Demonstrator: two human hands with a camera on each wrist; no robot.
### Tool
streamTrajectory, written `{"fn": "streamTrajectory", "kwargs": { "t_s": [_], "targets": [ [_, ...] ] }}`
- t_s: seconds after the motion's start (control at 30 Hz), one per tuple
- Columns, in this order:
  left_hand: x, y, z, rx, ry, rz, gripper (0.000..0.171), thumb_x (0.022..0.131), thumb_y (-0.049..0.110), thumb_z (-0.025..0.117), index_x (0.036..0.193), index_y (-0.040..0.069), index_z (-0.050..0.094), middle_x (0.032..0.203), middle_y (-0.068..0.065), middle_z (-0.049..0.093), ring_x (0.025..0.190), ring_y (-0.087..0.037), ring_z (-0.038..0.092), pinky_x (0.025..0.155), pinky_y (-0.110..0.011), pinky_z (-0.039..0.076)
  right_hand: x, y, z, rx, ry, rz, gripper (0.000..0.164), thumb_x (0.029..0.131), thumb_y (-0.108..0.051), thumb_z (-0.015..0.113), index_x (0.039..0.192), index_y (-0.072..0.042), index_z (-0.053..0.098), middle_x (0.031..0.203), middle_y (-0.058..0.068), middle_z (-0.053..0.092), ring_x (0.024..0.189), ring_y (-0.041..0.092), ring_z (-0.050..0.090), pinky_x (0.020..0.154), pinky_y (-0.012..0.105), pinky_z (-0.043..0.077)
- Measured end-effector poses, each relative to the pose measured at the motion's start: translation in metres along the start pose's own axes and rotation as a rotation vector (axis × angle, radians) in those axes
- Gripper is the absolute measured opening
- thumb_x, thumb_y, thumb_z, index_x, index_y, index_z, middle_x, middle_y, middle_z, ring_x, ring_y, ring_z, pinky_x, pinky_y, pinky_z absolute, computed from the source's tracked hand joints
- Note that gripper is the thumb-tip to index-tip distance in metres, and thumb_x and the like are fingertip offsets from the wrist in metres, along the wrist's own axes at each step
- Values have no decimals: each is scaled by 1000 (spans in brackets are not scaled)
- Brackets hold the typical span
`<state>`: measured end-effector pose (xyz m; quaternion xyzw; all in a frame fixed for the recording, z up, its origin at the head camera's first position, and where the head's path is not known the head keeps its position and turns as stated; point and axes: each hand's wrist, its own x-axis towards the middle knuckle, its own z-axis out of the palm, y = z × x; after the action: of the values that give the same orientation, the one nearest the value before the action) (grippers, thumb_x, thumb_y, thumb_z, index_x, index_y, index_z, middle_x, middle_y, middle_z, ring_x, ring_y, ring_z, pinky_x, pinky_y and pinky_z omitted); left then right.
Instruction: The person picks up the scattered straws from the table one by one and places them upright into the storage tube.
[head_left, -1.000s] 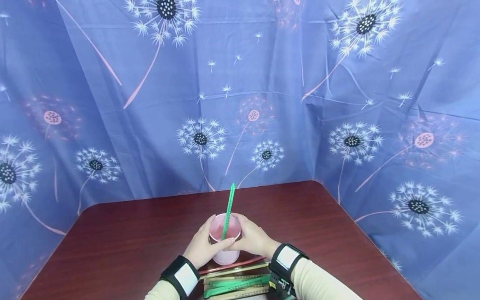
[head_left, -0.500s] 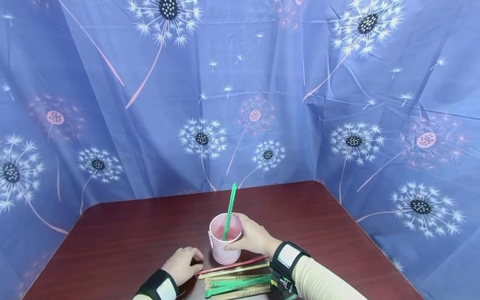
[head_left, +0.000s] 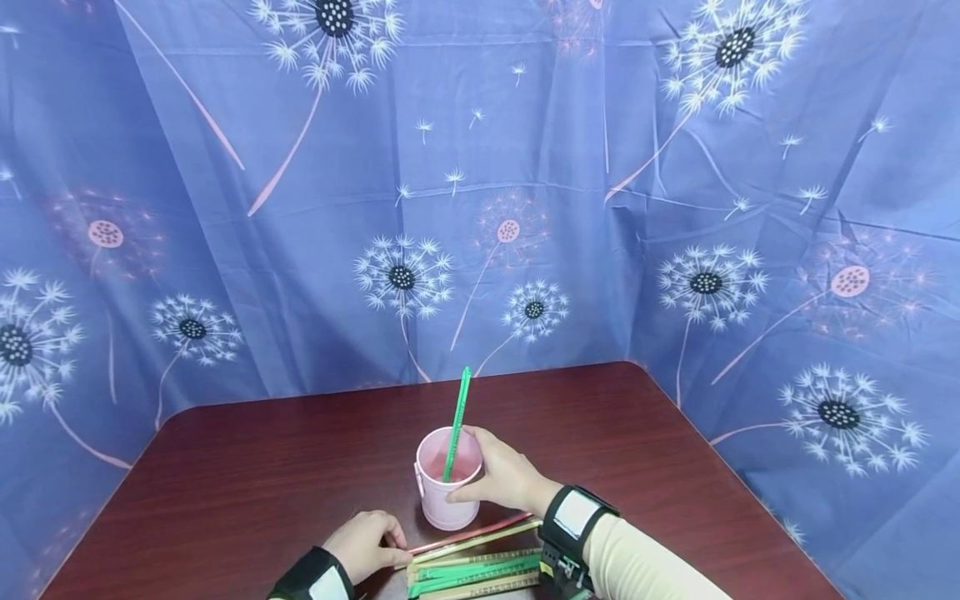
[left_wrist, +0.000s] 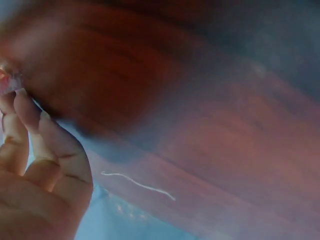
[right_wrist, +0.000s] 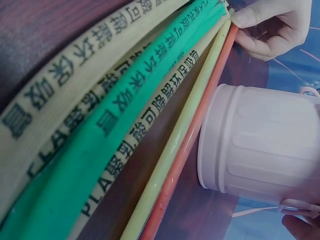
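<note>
My right hand (head_left: 510, 471) grips the right side of a small pink bucket (head_left: 448, 510), thumb across its front near the rim. A green wrapped straw (head_left: 459, 412) leans upright inside it. Just left of the bucket's front, my left hand (head_left: 366, 543) pinches the left end of a red straw (head_left: 480, 529) that lies on the table. Beside it runs a yellow straw (right_wrist: 167, 150), its end right at the left thumb. The left wrist view shows curled fingertips with a clear wrapper end (left_wrist: 11, 85) showing red between them.
Several green wrapped straws (head_left: 480, 573) and beige printed straws (right_wrist: 55, 75) lie in a row in front of the bucket, partly under the right wrist. The dark red table (head_left: 285, 467) ends at a blue dandelion-print curtain (head_left: 480, 167).
My left hand has let go of the bucket, come down to the left and taken the red straw's end. The right hand still holds the bucket in place.
</note>
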<state>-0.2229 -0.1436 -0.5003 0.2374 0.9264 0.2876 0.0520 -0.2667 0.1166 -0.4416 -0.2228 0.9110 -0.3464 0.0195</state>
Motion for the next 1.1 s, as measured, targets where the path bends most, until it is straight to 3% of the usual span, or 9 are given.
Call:
{"fn": "streamTrajectory", "kwargs": {
  "t_s": [0.13,0.23,0.4,0.6,0.67,0.9,1.03,1.1],
  "targets": [
    [-6,-3,-1,68,21,77,20,81,33,79,72,19,66,71,15,57,66,5,47,58,-22,42,2,-2,5,60,-22,-24,103,70,-47,87,149,-5,35,144,15,51,131,28,53,104,50,47],
    [-12,-5,-6,158,59,126,19,83,33,76,73,21,65,72,16,58,68,3,50,59,-23,44,1,-5,7,119,-69,-18,111,72,-43,87,155,-5,24,153,18,41,139,30,44,110,53,41],
    [-14,-4,-19,268,173,160,18,83,34,75,74,25,63,73,17,61,70,-1,54,59,-24,46,-4,-10,-7,187,-59,-3,119,76,-41,85,159,-7,6,160,17,30,143,33,38,110,53,41],
    [-16,2,-35,261,270,147,15,84,33,75,77,27,63,72,20,57,68,5,48,56,-21,42,-9,-16,-42,59,113,-27,88,80,-50,78,149,-11,41,147,6,53,136,28,49,109,51,43],
    [-17,3,-39,247,307,157,14,84,32,74,78,27,63,72,21,55,68,6,45,56,-20,41,-11,-16,-53,74,171,-8,74,82,-50,76,142,-14,53,140,3,60,132,26,53,108,51,43],
    [-15,8,-41,143,401,158,12,88,32,72,80,32,63,70,24,48,66,8,40,57,-17,37,-13,-4,-74,361,342,90,37,91,-35,70,122,-15,68,120,5,72,111,20,67,97,37,52],
    [-11,12,-36,100,442,198,11,88,28,73,82,31,65,71,24,48,66,9,39,56,-16,37,-13,1,-74,549,429,127,32,95,-30,65,115,-5,70,109,14,74,102,27,71,89,30,56],
    [-9,14,-34,77,463,222,11,88,25,73,83,29,65,72,24,50,67,10,41,56,-16,38,-12,1,-73,643,456,127,32,97,-26,63,114,0,69,106,20,74,96,31,72,85,32,59]
  ]
}}
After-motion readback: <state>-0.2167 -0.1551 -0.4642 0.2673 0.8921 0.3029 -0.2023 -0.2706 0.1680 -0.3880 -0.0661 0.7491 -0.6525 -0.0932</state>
